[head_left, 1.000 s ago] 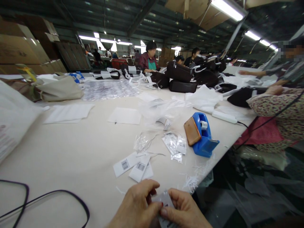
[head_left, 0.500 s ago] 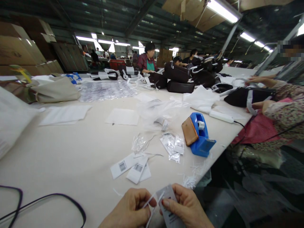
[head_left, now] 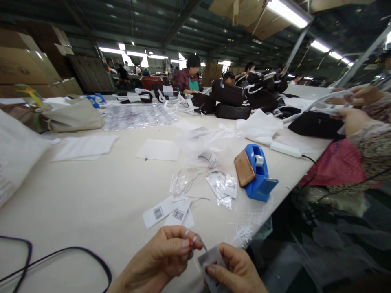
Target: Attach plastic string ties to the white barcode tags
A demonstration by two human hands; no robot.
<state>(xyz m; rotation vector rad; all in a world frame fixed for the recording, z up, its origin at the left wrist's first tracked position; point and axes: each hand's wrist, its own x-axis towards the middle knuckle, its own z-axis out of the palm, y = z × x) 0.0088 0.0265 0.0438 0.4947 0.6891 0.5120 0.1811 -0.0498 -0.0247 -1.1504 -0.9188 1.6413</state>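
The left hand [head_left: 165, 256] is pinching a thin clear plastic loop [head_left: 195, 241] between thumb and forefinger, closed tight on it. The right hand [head_left: 236, 270] is gripping a small grey hang tag [head_left: 210, 260] at its lower edge, fingers closed on it. Both are working at the 6 o'clock edge of the table [head_left: 91, 191], and the loop appears to be entering the tag's top, though blur is hiding the hole.

2 barcode labels [head_left: 168, 211] are lying at 12 o'clock from the hands, just beyond them. A blue tape dispenser [head_left: 258, 175] is sitting at 1 o'clock, a black cord [head_left: 76, 254] at 9 o'clock.

Risk: the loop is slippery and fine, so a loosening pinch is likely to drop it; pulling sideways is likely to tear the tag at the hole
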